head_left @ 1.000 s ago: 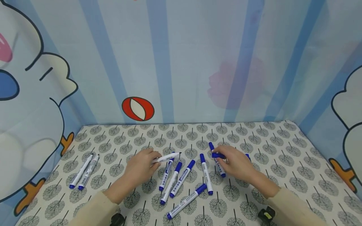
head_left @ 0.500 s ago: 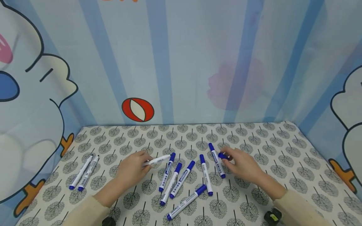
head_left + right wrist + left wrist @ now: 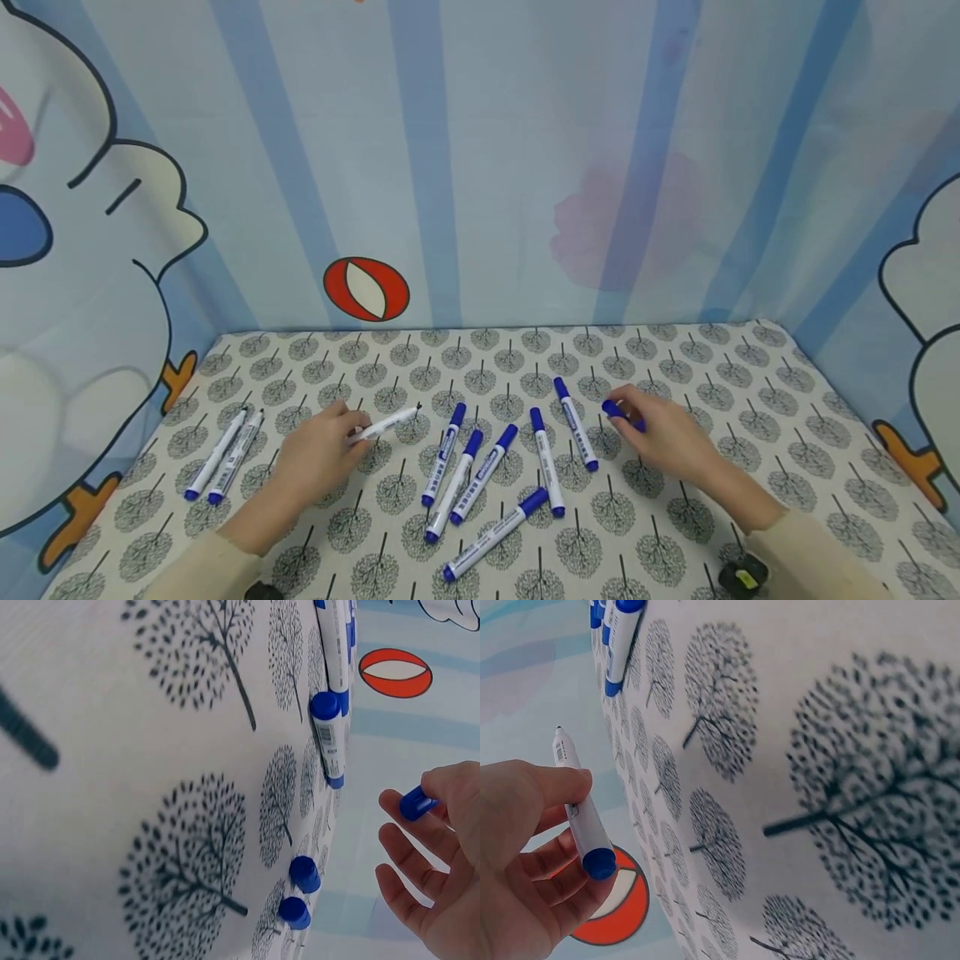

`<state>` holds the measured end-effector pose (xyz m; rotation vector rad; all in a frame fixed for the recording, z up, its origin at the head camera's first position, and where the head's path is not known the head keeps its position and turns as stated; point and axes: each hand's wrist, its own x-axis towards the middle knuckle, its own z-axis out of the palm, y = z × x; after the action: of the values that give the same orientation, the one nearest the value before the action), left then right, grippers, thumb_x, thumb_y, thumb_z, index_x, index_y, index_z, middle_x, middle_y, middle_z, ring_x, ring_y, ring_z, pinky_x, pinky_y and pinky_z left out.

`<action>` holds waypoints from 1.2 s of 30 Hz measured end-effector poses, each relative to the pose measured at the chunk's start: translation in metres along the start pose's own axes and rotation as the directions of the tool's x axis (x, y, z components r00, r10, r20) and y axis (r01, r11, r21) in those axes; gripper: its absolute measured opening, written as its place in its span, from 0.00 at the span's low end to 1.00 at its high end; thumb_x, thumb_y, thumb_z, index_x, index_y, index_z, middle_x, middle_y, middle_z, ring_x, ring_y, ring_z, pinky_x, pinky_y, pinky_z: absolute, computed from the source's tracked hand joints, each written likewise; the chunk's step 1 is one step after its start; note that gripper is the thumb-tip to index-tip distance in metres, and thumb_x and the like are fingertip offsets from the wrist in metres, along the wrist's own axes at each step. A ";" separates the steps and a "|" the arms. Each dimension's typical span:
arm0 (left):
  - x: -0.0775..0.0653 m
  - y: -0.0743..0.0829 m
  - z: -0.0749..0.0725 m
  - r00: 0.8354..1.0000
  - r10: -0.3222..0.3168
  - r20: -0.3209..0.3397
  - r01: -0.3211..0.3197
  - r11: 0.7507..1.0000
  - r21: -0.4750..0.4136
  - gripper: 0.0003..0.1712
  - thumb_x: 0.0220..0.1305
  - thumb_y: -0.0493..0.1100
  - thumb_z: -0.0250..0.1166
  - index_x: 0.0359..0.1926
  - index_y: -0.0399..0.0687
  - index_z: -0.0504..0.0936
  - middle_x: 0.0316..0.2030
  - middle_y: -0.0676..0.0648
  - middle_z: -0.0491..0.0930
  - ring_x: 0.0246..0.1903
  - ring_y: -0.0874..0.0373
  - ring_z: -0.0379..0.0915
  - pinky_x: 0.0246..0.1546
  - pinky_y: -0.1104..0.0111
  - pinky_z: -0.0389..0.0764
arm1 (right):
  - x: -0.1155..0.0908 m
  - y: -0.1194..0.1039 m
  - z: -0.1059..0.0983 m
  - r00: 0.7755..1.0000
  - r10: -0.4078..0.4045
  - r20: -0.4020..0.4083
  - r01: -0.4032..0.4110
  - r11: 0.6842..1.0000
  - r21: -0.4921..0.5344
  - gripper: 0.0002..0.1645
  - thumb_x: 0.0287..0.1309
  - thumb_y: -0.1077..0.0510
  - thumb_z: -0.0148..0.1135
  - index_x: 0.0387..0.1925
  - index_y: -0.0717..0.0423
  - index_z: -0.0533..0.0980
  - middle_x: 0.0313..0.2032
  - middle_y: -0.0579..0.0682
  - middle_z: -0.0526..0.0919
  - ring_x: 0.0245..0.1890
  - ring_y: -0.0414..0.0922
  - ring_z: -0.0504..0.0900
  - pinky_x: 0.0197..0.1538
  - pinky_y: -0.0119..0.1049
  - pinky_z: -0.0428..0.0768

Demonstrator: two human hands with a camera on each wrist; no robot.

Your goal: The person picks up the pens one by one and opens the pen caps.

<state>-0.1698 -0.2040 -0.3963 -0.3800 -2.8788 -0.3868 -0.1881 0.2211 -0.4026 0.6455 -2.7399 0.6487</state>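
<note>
My left hand [image 3: 318, 446] grips an uncapped whiteboard marker [image 3: 388, 422], its dark tip pointing up and to the right. In the left wrist view the thumb lies over the white barrel, and the blue end [image 3: 600, 864] faces the camera. My right hand [image 3: 663, 432] pinches a blue marker cap [image 3: 417, 802] between thumb and forefinger, the other fingers spread loosely. Just left of that hand lies a capped marker [image 3: 576, 425]. Two more blue caps [image 3: 305, 874] stand on the cloth in the right wrist view; the right hand hides them in the head view.
Two uncapped markers [image 3: 225, 457] lie side by side at the table's left. Several capped blue markers [image 3: 483, 475] are spread over the middle, one [image 3: 495, 536] nearer the front. A tree-patterned cloth [image 3: 420, 350] covers the table, with a printed curtain [image 3: 495, 167] behind.
Both hands have drawn apart: the left hand moved left with the uncapped marker, the right hand moved right with the cap. The markers on the table stay put.
</note>
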 end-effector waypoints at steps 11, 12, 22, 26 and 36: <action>-0.008 -0.028 -0.002 0.988 -0.136 0.068 0.137 0.990 -0.013 0.17 0.50 0.46 0.68 0.42 0.45 0.82 0.30 0.49 0.76 0.18 0.61 0.65 0.13 0.71 0.65 | -0.006 0.013 -0.002 1.000 0.002 -0.019 -0.002 1.000 -0.006 0.13 0.53 0.60 0.63 0.42 0.55 0.75 0.31 0.45 0.81 0.28 0.38 0.77 0.27 0.28 0.74; -0.008 -0.031 -0.002 0.987 -0.143 0.073 0.145 0.989 -0.017 0.17 0.51 0.46 0.68 0.42 0.45 0.82 0.30 0.49 0.76 0.19 0.61 0.65 0.13 0.70 0.66 | -0.006 0.014 -0.003 1.000 0.013 -0.015 -0.013 1.000 -0.006 0.13 0.53 0.60 0.63 0.42 0.55 0.75 0.32 0.46 0.81 0.29 0.39 0.78 0.28 0.29 0.75; -0.016 -0.050 -0.012 0.967 -0.232 0.109 0.238 0.970 -0.048 0.15 0.52 0.45 0.67 0.40 0.41 0.82 0.30 0.46 0.78 0.18 0.59 0.66 0.14 0.69 0.67 | -0.013 0.025 -0.009 0.998 0.004 -0.067 -0.008 0.998 -0.059 0.19 0.49 0.63 0.65 0.45 0.62 0.74 0.33 0.50 0.78 0.30 0.42 0.77 0.28 0.31 0.75; -0.020 -0.055 -0.015 0.956 -0.266 0.123 0.274 0.960 -0.058 0.17 0.53 0.44 0.65 0.43 0.39 0.81 0.30 0.45 0.78 0.16 0.59 0.65 0.13 0.68 0.67 | -0.014 0.028 -0.010 0.998 0.005 -0.067 -0.010 0.998 -0.066 0.19 0.49 0.63 0.65 0.45 0.63 0.74 0.32 0.50 0.77 0.29 0.42 0.76 0.28 0.31 0.74; -0.022 -0.068 -0.020 0.949 -0.297 0.103 0.300 0.954 -0.011 0.20 0.55 0.44 0.64 0.47 0.38 0.79 0.33 0.41 0.79 0.19 0.58 0.68 0.14 0.68 0.67 | -0.016 0.033 -0.010 0.999 0.028 -0.044 -0.031 0.998 -0.060 0.20 0.50 0.63 0.64 0.47 0.63 0.73 0.31 0.48 0.77 0.29 0.42 0.76 0.27 0.30 0.74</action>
<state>-0.1643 -0.2778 -0.3979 0.0387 -3.0370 -0.4685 -0.1890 0.2581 -0.4115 0.5721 -2.7224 0.5763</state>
